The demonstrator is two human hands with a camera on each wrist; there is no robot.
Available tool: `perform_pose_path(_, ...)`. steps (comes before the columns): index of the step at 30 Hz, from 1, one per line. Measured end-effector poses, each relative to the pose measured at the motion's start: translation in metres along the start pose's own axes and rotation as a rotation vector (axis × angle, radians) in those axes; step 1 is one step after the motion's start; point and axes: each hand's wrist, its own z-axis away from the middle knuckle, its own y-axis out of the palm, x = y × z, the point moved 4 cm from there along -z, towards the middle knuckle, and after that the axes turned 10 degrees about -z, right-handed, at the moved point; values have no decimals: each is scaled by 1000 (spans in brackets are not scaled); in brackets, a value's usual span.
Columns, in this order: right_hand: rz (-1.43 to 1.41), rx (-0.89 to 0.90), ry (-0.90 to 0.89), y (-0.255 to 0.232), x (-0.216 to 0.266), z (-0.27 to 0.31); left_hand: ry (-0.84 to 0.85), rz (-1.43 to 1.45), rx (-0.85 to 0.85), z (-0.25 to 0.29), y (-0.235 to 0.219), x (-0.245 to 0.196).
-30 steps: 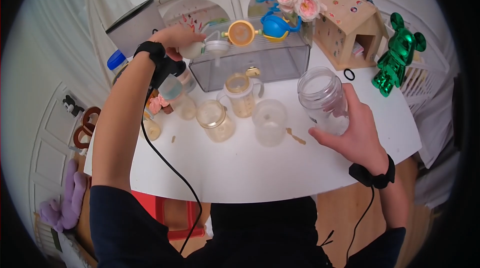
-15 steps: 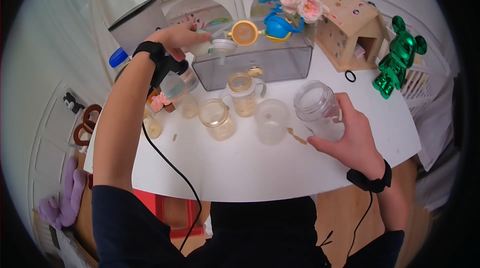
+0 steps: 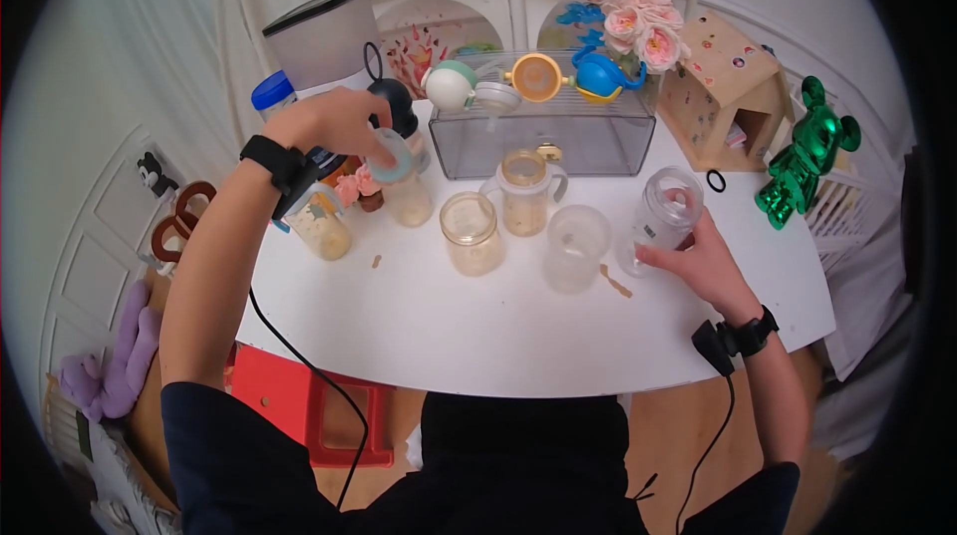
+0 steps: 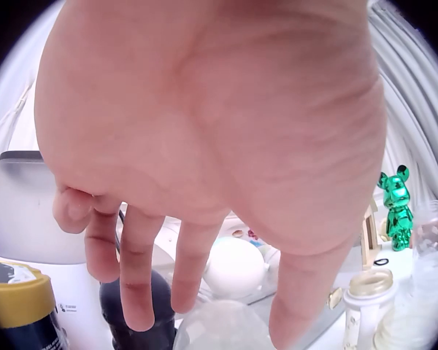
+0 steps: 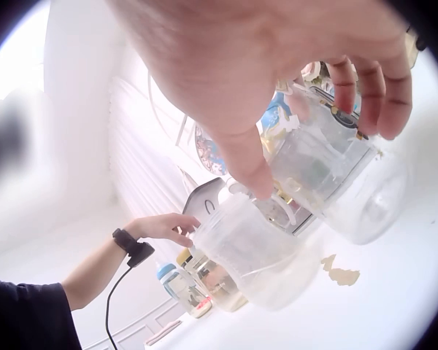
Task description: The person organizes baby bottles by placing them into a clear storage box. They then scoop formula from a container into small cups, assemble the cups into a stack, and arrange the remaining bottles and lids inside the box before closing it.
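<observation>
My left hand hangs over a baby bottle with a teal collar and clear domed cap at the left of the table. In the left wrist view its fingers point down, spread apart, with the clear dome below and between thumb and fingers. My right hand grips a clear wide-mouthed bottle; thumb and fingers lie on its two sides in the right wrist view. Left of that bottle stand a frosted cup, an open jar and a two-handled bottle.
A grey transparent box at the back carries a white-and-green lid, a yellow ring lid and a blue lid. Brown smears mark the tabletop. A green bear figure and wooden house stand right.
The left hand has left the white-and-green lid on the box and come down to the teal-collared bottle. The right hand has shifted the clear bottle slightly. The head view has tilted.
</observation>
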Motion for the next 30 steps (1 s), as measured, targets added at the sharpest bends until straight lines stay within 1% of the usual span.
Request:
perform_pose_path(3,29,3,-40,0,0,-8,57,-21,-73,-8,21,-1)
perform_pose_path(6,139,-11,-27,1,10,-9,76,-80,-131,-9,26,-7)
perform_pose_path(8,370,-14,105,0,27,1,69,-133,-183,-1,19,-11)
perform_pose_path(9,484,-16,173,-2,36,7,53,-117,-241,4,12,-10)
perform_pose_path(11,676,-105,8,-11,55,22,18,-83,-349,21,-2,-8)
perform_pose_path(12,769,-149,-74,-14,59,29,30,-18,-394,30,-9,-5)
perform_pose_path(13,859,-271,-339,-17,63,37,44,45,-441,40,-18,0)
perform_pose_path(14,848,-303,-392,-14,74,42,57,107,-490,51,-29,2)
perform_pose_path(16,821,-373,-500,3,108,58,23,69,-600,86,-53,-5)
perform_pose_path(17,698,-332,-618,14,119,65,-2,38,-609,103,-64,-10)
perform_pose_path(18,654,-253,-668,27,128,69,-25,6,-620,118,-74,-15)
perform_pose_path(20,567,-97,-768,51,144,76,117,54,-703,144,-85,-31)
perform_pose_path(23,424,92,-833,79,159,78,519,86,-756,177,-87,-68)
perform_pose_path(26,281,294,-801,97,165,76,886,254,-594,172,-75,-108)
perform_pose_path(27,246,356,-759,100,162,76,891,235,-562,167,-70,-121)
perform_pose_path(29,174,451,-621,99,149,70,901,199,-493,156,-58,-145)
perform_pose_path(30,138,500,-546,98,141,68,922,224,-501,145,-51,-151)
